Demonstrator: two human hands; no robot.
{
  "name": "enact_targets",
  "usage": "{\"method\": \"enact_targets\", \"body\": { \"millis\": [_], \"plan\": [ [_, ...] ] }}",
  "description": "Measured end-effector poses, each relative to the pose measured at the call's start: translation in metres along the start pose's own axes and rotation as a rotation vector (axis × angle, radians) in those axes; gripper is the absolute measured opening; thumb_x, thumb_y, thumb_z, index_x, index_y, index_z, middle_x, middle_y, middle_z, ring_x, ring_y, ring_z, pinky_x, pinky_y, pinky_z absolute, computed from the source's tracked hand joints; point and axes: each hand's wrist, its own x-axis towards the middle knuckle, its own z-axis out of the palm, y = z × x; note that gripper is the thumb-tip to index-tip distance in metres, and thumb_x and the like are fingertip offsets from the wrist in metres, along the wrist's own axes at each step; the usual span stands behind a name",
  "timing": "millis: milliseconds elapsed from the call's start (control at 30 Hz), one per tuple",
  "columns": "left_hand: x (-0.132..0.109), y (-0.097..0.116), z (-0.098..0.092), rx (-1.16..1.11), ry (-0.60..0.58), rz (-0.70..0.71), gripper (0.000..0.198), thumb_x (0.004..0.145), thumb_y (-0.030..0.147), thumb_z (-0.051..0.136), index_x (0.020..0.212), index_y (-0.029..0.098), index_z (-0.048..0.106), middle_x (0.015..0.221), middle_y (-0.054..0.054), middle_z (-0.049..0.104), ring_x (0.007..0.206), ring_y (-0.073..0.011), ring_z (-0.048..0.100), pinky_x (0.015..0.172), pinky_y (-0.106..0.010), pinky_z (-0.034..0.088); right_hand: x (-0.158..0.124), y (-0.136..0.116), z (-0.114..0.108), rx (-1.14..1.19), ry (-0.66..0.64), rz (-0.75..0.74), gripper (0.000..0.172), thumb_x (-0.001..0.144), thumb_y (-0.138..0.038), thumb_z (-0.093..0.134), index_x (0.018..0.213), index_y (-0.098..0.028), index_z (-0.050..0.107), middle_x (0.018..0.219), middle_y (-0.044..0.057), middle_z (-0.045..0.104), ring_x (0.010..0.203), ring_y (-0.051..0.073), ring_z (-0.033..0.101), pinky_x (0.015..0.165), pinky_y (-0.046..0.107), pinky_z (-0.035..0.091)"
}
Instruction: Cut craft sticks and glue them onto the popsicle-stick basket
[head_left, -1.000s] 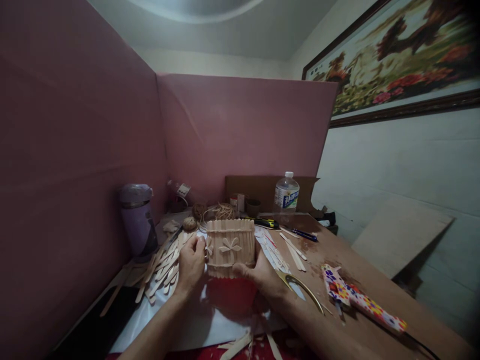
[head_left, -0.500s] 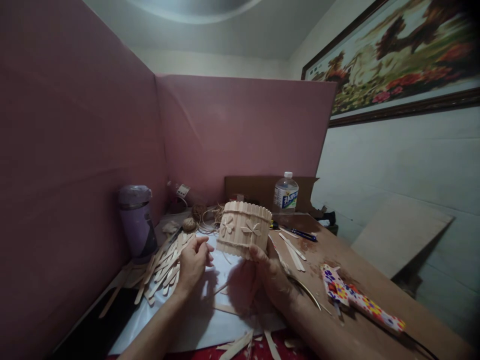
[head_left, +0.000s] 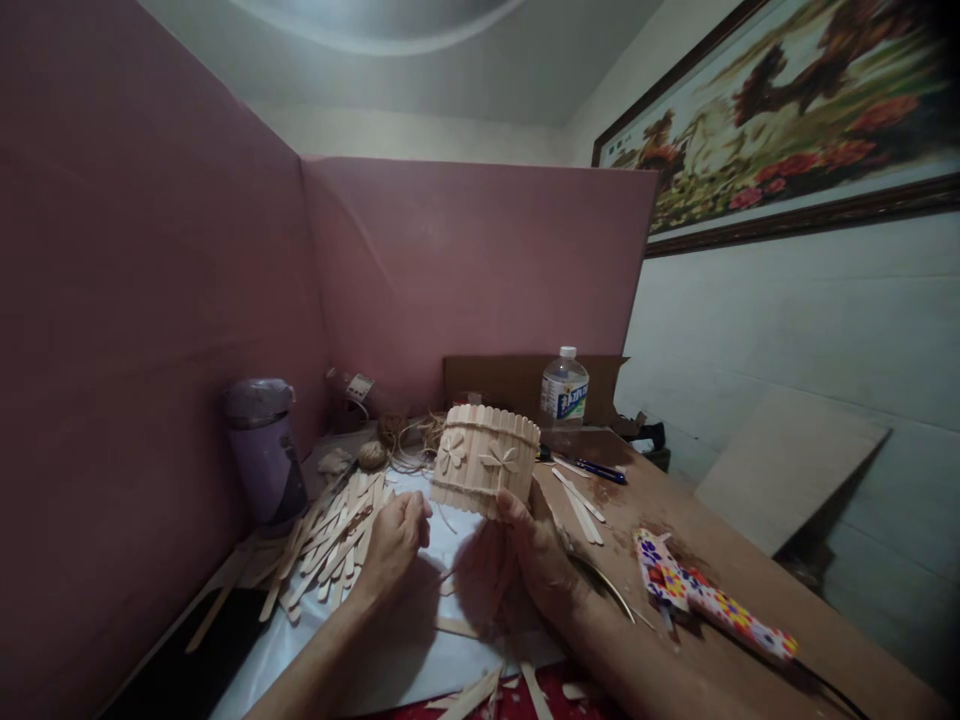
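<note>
A round basket of wooden ice-cream sticks [head_left: 484, 460], with two stick flowers glued on its side, is tilted and lifted above the white sheet [head_left: 405, 640]. My right hand [head_left: 536, 560] grips it from below, thumb on its lower rim. My left hand [head_left: 394, 540] hovers just left of the basket with its fingers curled in, touching nothing I can make out. A heap of loose sticks [head_left: 330, 545] lies left of that hand.
A purple lidded cup [head_left: 259, 450] stands by the pink partition. A water bottle [head_left: 564, 395], twine [head_left: 409, 435], a blue pen [head_left: 596, 470], a floral-patterned glue gun [head_left: 705, 595] and spare sticks [head_left: 577, 505] lie on the brown table. Stick offcuts sit at the near edge.
The basket has been lifted and tilted in my right hand, and my left hand has let go of it. The red thing beneath it a second ago is out of sight.
</note>
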Motion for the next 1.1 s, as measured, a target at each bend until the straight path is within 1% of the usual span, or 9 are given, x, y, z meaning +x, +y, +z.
{"method": "enact_targets", "body": {
  "millis": [100,233,367,433,533,600,667,800,1100],
  "plan": [
    [0.001,-0.001,-0.003,0.107,-0.031,0.059,0.041,0.077,0.047,0.045,0.052,0.016,0.053,0.045,0.001,0.051,0.046,-0.0116,0.047,0.049,-0.023,0.036,0.001,-0.001,-0.001,0.040,-0.028,0.021,0.042,0.079,-0.026,0.058,0.120,-0.028,0.048,0.109,0.001,0.065,0.112,0.021,0.053,0.097,0.042,0.038],
    [0.005,-0.004,-0.009,0.209,0.059,0.102,0.023,0.071,0.038,0.056,0.070,0.016,0.062,0.067,-0.002,0.063,0.065,-0.0167,0.055,0.061,-0.027,0.041,0.003,-0.004,-0.003,-0.004,0.022,0.028,0.045,0.077,-0.027,0.062,0.120,-0.027,0.048,0.114,0.001,0.063,0.114,0.021,0.052,0.101,0.040,0.034],
    [0.004,0.003,-0.011,0.340,0.156,0.176,0.033,0.082,0.040,0.043,0.062,0.018,0.057,0.062,-0.002,0.059,0.065,-0.0180,0.054,0.063,-0.030,0.040,0.003,-0.005,-0.003,-0.042,0.050,0.043,0.049,0.075,-0.030,0.063,0.121,-0.026,0.046,0.115,0.003,0.063,0.113,0.022,0.052,0.100,0.041,0.035],
    [-0.002,0.013,-0.009,0.393,0.261,0.297,0.031,0.084,0.037,0.043,0.065,0.018,0.057,0.063,-0.002,0.057,0.066,-0.0181,0.053,0.064,-0.031,0.040,0.003,-0.005,-0.003,-0.066,0.058,0.046,0.051,0.075,-0.032,0.064,0.122,-0.026,0.045,0.113,0.003,0.063,0.113,0.022,0.052,0.100,0.042,0.035],
    [-0.014,0.031,-0.005,0.398,0.371,0.629,0.011,0.082,0.025,0.052,0.077,0.016,0.057,0.077,-0.004,0.058,0.079,-0.0181,0.053,0.073,-0.033,0.041,0.002,-0.005,-0.002,-0.129,0.050,0.048,0.055,0.072,-0.033,0.067,0.122,-0.025,0.045,0.112,0.005,0.064,0.112,0.024,0.053,0.098,0.042,0.037],
    [-0.022,0.042,-0.002,0.437,0.342,0.834,0.005,0.079,0.015,0.055,0.083,0.016,0.058,0.081,-0.005,0.060,0.081,-0.0176,0.052,0.076,-0.034,0.040,0.002,-0.005,-0.001,-0.166,0.025,0.034,0.059,0.069,-0.033,0.070,0.122,-0.023,0.045,0.111,0.006,0.064,0.110,0.024,0.054,0.097,0.042,0.039],
    [-0.029,0.050,0.001,0.477,0.287,0.942,0.011,0.077,0.010,0.057,0.085,0.017,0.059,0.079,-0.003,0.061,0.078,-0.0164,0.051,0.076,-0.034,0.040,0.001,-0.006,0.000,-0.199,-0.005,0.028,0.060,0.068,-0.032,0.072,0.121,-0.022,0.046,0.109,0.007,0.064,0.106,0.024,0.056,0.095,0.041,0.041],
    [-0.035,0.056,0.005,0.574,0.221,0.956,0.013,0.076,0.009,0.059,0.085,0.018,0.061,0.074,-0.002,0.062,0.076,-0.0171,0.049,0.074,-0.035,0.037,0.000,-0.006,0.005,-0.244,-0.045,0.048,0.062,0.066,-0.029,0.074,0.121,-0.022,0.045,0.107,0.008,0.065,0.097,0.023,0.060,0.088,0.040,0.046],
    [-0.035,0.058,0.004,0.690,0.200,0.870,0.008,0.079,0.016,0.057,0.072,0.019,0.062,0.070,-0.001,0.061,0.074,-0.0177,0.048,0.073,-0.036,0.034,-0.002,0.002,0.005,-0.294,-0.041,0.070,0.072,0.064,-0.030,0.075,0.125,-0.024,0.037,0.118,0.008,0.058,0.103,0.023,0.058,0.087,0.037,0.046]
  ]
}}
